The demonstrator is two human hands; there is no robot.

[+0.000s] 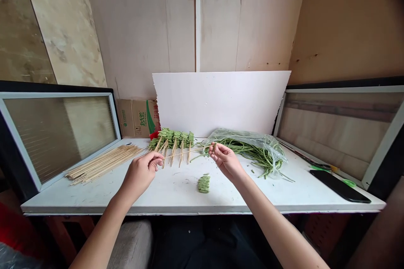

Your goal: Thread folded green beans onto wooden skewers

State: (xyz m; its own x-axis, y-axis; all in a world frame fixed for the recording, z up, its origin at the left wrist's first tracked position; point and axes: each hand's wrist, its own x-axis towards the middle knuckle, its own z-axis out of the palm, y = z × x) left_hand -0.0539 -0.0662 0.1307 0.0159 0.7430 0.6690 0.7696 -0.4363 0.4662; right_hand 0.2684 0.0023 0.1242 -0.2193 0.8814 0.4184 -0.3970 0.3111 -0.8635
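Observation:
My left hand (142, 172) is closed on one end of a thin bamboo skewer (184, 151), held level above the table. The skewer's other end reaches my right hand (224, 159), whose fingertips pinch a small green bean piece at the tip, mostly hidden by the fingers. Below, between my hands, a small stack of cut green bean pieces (203, 183) lies on the white table (176, 199). Farther back are several filled bean skewers (173, 138), piled with their bare sticks pointing towards me.
Loose bamboo skewers (101, 164) lie in a heap at the left. Long green beans (252, 148) spill from a clear plastic bag (243, 134) at the back right. A black phone (340, 185) and scissors (320, 166) lie at the right. A white board (221, 103) stands behind, beside a cardboard box (135, 117).

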